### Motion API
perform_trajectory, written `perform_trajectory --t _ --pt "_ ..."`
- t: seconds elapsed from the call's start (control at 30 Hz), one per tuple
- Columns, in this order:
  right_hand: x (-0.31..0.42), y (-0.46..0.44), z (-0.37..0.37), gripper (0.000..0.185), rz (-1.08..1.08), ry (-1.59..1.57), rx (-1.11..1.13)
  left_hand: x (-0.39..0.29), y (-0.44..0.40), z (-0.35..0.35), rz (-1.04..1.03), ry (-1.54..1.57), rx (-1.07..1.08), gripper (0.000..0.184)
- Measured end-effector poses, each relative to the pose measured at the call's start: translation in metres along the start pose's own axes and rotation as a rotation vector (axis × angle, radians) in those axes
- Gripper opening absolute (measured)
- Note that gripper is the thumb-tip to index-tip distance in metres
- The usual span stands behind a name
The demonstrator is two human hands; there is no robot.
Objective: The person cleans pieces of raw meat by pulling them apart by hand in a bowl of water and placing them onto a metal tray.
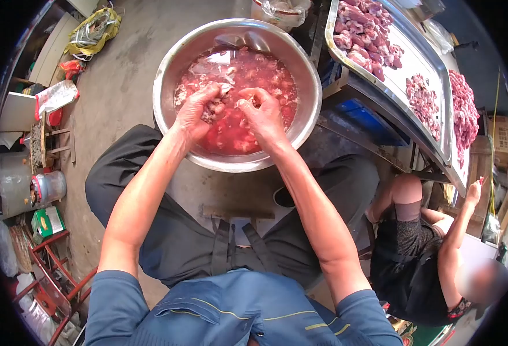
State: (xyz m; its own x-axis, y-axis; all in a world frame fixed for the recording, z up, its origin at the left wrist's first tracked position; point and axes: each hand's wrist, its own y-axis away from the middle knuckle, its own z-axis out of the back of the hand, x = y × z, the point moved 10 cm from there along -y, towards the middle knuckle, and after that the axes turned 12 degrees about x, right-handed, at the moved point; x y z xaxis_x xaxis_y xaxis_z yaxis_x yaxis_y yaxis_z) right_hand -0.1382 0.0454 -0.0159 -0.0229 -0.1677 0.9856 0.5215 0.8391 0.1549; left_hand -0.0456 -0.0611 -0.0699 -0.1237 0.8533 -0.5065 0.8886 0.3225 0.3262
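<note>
A wide metal basin (163, 86) sits on the floor in front of me, filled with reddish water and many pieces of raw meat (239, 138). Over its left half, my left hand (197, 109) is closed round a small clump of pale and dark raw meat (212, 109). My right hand (262, 112) hovers just to the right of it, fingers and thumb pinched on a small pale scrap (253, 102). Both hands are just above the water. The fingertips partly hide what they grip.
To the right, a metal tray (389, 86) on a stand holds a heap of dark red meat and a smaller pile of pieces. More meat (463, 109) lies beyond its edge. A seated person (421, 248) is at lower right. A red folding chair (52, 282) stands at left.
</note>
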Motion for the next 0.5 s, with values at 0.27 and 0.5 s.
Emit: perform_trajectory --t 0.27,0.5 --pt "-0.005 -0.01 -0.022 0.038 0.092 -0.297 0.099 0.008 -0.002 -0.001 0.018 -0.048 0.007 0.013" --pt "0.001 -0.005 -0.026 0.027 0.094 -0.437 0.09 0.021 0.003 -0.016 0.085 -0.043 0.144 0.015"
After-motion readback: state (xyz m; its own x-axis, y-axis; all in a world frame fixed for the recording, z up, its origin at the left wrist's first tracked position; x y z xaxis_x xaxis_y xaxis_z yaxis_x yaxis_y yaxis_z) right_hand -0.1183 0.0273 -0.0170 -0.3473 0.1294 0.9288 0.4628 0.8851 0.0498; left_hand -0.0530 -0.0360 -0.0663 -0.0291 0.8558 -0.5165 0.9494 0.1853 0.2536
